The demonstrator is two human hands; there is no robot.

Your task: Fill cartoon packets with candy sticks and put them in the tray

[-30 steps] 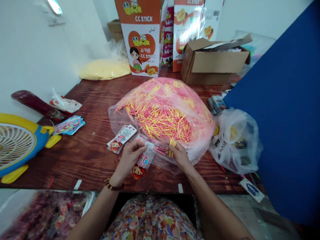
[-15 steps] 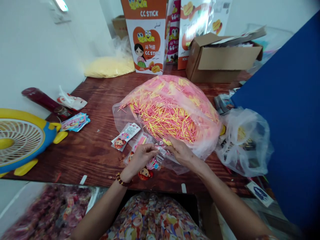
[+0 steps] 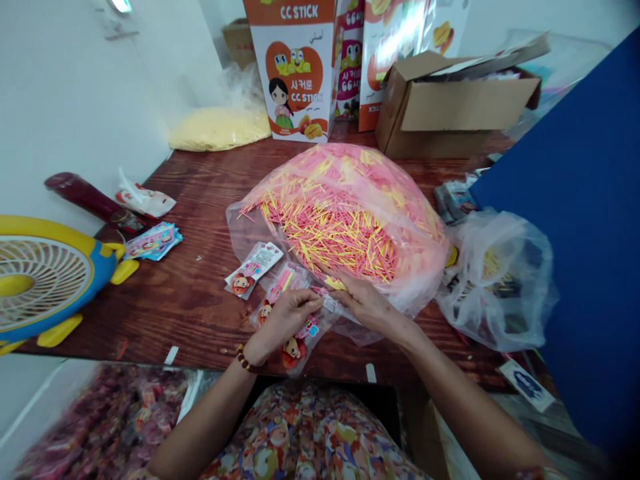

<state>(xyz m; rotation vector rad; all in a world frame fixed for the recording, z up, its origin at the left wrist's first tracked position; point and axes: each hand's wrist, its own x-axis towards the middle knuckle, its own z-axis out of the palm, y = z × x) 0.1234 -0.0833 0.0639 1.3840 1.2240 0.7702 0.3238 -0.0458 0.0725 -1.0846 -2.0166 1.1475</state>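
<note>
Looks partway. My left grip [image 3: 290, 313] is pinched closed on a packet [image 3: 295, 351] over the worktop [image 3: 200, 300]; my right grip [image 3: 367, 303] is closed around a few yellow sticks [image 3: 335, 283] by the packet's upper end. Pink sticks [image 3: 320, 291] show between the two grips; can't tell if they're inside. Apparently done: one filled packet [image 3: 284, 281], sticks visible in it, just beside the left grip. To go: flat packets [image 3: 254, 269] next to it look unfilled, and the bag [image 3: 420, 263] behind is heaped with sticks, so plenty remains.
</note>
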